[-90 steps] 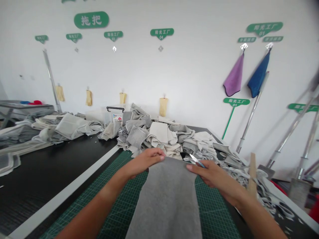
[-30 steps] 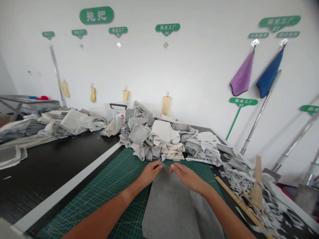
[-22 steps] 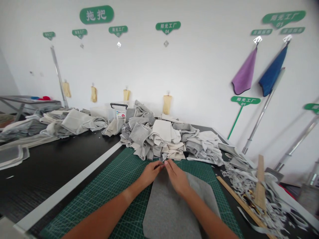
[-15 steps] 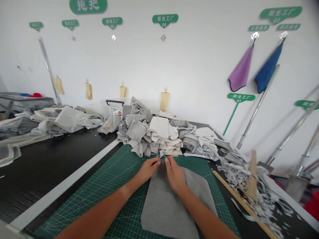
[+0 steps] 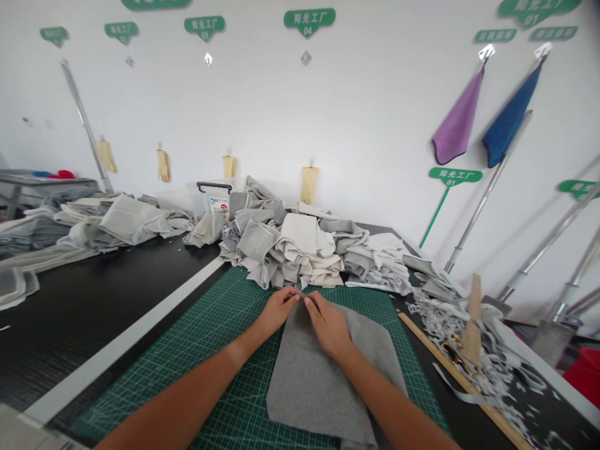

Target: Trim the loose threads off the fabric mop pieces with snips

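Observation:
A grey cloth piece (image 5: 319,381) with angled corners lies on the green cutting mat (image 5: 225,375). At its far edge, my left hand (image 5: 280,309) pinches the cloth between thumb and fingers. Close beside it, my right hand (image 5: 328,322) also pinches that edge, its forearm crossing over the cloth. The fingertips of both hands nearly meet, and the bit of edge between them is too small to make out in detail. Just beyond the hands rises a heap of folded grey and white cloths (image 5: 300,240).
Right of the mat lie a long wooden ruler (image 5: 462,375), a shorter wooden strip (image 5: 474,325), scissors (image 5: 454,356) and white scraps (image 5: 497,387). More cloths (image 5: 131,219) are piled at the left. A clear plastic box (image 5: 213,197) stands behind the heap.
The view has tipped slightly downward. Both hands stay at the cloth's far edge; the fingertips have shifted slightly, and the fine ends that showed above them are less visible.

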The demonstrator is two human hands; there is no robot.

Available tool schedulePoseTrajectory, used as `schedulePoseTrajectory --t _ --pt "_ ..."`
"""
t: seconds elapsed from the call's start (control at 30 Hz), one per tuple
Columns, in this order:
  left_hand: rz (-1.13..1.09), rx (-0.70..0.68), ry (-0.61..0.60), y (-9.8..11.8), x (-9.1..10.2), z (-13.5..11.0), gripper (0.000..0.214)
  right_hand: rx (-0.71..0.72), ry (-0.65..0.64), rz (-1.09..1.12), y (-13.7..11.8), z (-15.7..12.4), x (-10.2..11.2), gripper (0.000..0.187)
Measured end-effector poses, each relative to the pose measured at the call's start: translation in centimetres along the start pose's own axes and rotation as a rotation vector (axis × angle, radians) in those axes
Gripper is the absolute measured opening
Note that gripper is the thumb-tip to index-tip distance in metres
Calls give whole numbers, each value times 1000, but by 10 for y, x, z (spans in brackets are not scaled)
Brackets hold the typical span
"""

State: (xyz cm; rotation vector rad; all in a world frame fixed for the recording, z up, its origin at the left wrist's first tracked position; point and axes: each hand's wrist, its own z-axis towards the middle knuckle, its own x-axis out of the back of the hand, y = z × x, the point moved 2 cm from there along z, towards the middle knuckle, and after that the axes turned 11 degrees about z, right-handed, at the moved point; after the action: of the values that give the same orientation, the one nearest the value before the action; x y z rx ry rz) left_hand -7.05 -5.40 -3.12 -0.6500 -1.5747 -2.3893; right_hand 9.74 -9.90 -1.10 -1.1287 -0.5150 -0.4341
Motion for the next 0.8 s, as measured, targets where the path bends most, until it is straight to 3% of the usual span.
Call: schedulePoseTrajectory --t 0.2,0.8 --pt "-30 6 -27 1 0 0 31 -46 24 2 5 1 0 38" --pt "-69 21 -67 -5 0 2 31 -9 -33 -28 6 3 -1 34"
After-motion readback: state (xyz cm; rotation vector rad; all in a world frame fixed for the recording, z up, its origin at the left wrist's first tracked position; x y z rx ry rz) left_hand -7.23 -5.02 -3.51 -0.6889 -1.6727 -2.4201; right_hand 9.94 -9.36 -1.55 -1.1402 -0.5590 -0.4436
